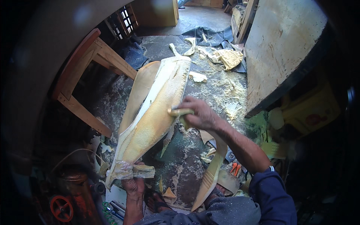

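A long yellow-and-white foam seat (159,103), shaped like a motorcycle seat, lies slantwise in front of me, its narrow end toward me. Clear tape (123,169) wraps that end, with a loose strip sticking out to the right. My left hand (134,183) grips the seat from below at the tape, its fingers partly hidden. At the seat's right edge, about midway along, my right hand (200,114) is closed round a pale yellow folded piece (182,111) pressed against the foam. The hand is slightly blurred.
Foam crumbs and scraps (228,58) litter the dark floor. A tan curved panel (140,90) lies beneath the seat. Left is a wooden frame (80,80); right, a leaning board (285,48). Near me are a long foam strip (212,176), orange-handled scissors (235,168) and a red handwheel (62,208).
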`<control>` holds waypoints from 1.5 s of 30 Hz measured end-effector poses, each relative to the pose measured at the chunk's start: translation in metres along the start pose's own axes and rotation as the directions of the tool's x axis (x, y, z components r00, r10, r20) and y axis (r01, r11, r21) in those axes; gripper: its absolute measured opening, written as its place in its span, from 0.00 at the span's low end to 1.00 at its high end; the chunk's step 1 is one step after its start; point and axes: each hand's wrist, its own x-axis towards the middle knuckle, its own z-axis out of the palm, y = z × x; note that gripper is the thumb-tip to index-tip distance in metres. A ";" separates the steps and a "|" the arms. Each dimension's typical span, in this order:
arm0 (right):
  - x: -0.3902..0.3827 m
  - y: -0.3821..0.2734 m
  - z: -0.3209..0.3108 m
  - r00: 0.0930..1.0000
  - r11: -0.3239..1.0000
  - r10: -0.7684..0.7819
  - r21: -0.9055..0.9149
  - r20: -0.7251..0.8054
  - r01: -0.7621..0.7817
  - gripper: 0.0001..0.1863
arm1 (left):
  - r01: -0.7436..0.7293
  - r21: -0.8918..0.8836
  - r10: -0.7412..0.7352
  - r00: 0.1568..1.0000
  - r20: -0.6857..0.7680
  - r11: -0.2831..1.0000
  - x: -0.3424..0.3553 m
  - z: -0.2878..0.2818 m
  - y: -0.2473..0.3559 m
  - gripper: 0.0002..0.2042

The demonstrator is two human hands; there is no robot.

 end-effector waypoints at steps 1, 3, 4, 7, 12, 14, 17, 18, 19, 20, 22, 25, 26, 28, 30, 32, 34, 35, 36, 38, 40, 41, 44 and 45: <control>-0.007 -0.004 0.001 0.997 0.998 0.052 -0.030 0.063 -0.050 0.17 | -0.007 0.041 0.008 1.000 -0.020 0.999 -0.002 0.000 0.001 0.25; -0.011 -0.006 -0.007 0.990 1.000 -0.017 -0.016 0.143 0.019 0.18 | 0.025 0.028 -0.026 0.999 0.023 0.999 -0.006 -0.001 0.001 0.24; -0.009 -0.005 -0.014 0.996 0.996 0.073 -0.059 0.051 -0.070 0.18 | 0.019 0.020 -0.020 0.999 0.029 1.000 -0.007 -0.002 0.001 0.23; 0.017 0.004 -0.042 0.969 0.965 0.187 -0.153 -0.162 -0.212 0.20 | -0.004 0.034 0.002 0.998 0.056 0.999 -0.009 -0.005 -0.004 0.25; 0.019 -0.017 -0.023 0.976 0.941 0.172 -0.270 -0.134 -0.203 0.16 | -0.029 0.073 0.025 0.998 0.056 0.997 -0.008 -0.011 -0.010 0.25; -0.001 -0.033 0.002 0.996 0.927 -0.088 -0.365 0.005 0.084 0.19 | -0.028 0.072 0.024 0.998 0.063 0.997 -0.010 -0.014 -0.011 0.25; -0.011 -0.042 -0.006 0.986 0.889 -0.030 -0.448 0.163 0.101 0.18 | 0.005 0.081 -0.013 0.994 0.109 0.997 -0.014 -0.016 -0.009 0.25; -0.011 -0.041 -0.011 0.982 0.869 -0.008 -0.484 0.191 0.101 0.17 | 0.038 0.080 -0.046 0.993 0.108 0.996 -0.015 -0.016 -0.008 0.25; 0.002 -0.037 -0.023 0.995 0.889 0.090 -0.453 0.045 -0.060 0.17 | 0.054 0.084 -0.063 0.992 0.112 0.995 -0.017 -0.016 -0.009 0.25; 0.013 -0.033 -0.032 0.991 0.878 0.055 -0.466 -0.122 -0.106 0.16 | 0.068 0.079 -0.075 0.993 0.096 0.995 -0.019 -0.015 -0.010 0.25; 0.027 -0.034 -0.038 0.977 0.812 0.145 -0.545 -0.153 -0.206 0.16 | 0.022 0.093 -0.030 0.996 0.082 0.995 -0.021 -0.013 -0.010 0.25; 0.003 -0.052 -0.012 0.980 0.831 0.185 -0.544 0.076 -0.115 0.15 | -0.007 0.100 0.001 0.999 0.054 0.995 -0.021 -0.012 -0.011 0.26; -0.009 -0.057 -0.005 0.993 0.843 0.075 -0.538 0.094 -0.013 0.15 | 0.012 0.081 -0.016 0.998 0.058 0.997 -0.021 -0.012 -0.012 0.26; -0.029 -0.059 -0.006 0.964 0.876 0.039 -0.474 0.262 0.094 0.15 | 0.014 0.070 -0.019 0.997 0.075 0.997 -0.021 -0.012 -0.011 0.27; -0.019 -0.040 -0.026 0.998 0.858 0.033 -0.514 0.059 0.002 0.18 | 0.035 0.142 -0.045 0.997 0.068 0.989 -0.020 -0.013 -0.010 0.27; 0.004 -0.007 -0.059 0.961 0.890 -0.037 -0.447 -0.272 -0.092 0.20 | 0.051 0.147 -0.060 0.997 0.052 0.988 -0.021 -0.015 -0.009 0.27; 0.021 0.024 -0.079 0.898 0.863 0.040 -0.438 -0.438 -0.252 0.21 | 0.048 0.096 -0.053 0.997 0.047 0.994 -0.020 -0.016 -0.009 0.26; 0.018 0.033 -0.077 0.928 0.879 0.092 -0.409 -0.362 -0.247 0.21 | 0.066 0.081 -0.070 0.996 0.049 0.995 -0.020 -0.016 -0.008 0.25; 0.022 0.041 -0.080 0.921 0.890 0.130 -0.365 -0.368 -0.272 0.21 | 0.067 0.075 -0.071 0.996 0.049 0.995 -0.020 -0.016 -0.008 0.25; 0.017 0.044 -0.074 0.993 0.915 0.061 -0.392 -0.102 -0.096 0.20 | 0.074 0.057 -0.077 0.996 0.036 0.996 -0.019 -0.016 -0.008 0.24; 0.012 0.036 -0.069 0.992 0.910 0.043 -0.405 -0.122 -0.089 0.20 | 0.066 0.062 -0.067 0.998 0.015 0.996 -0.018 -0.016 -0.008 0.23; 0.011 0.031 -0.068 0.985 0.907 0.014 -0.413 -0.172 -0.085 0.20 | 0.075 0.043 -0.076 0.997 0.012 0.996 -0.018 -0.016 -0.008 0.21; 0.020 0.022 -0.070 0.918 0.923 -0.089 -0.378 -0.386 -0.070 0.19 | 0.085 0.056 -0.086 0.996 0.005 0.995 -0.016 -0.018 -0.009 0.18; 0.023 0.022 -0.072 0.979 0.923 0.010 -0.375 -0.205 -0.088 0.19 | 0.085 0.061 -0.086 0.996 0.002 0.994 -0.015 -0.019 -0.009 0.17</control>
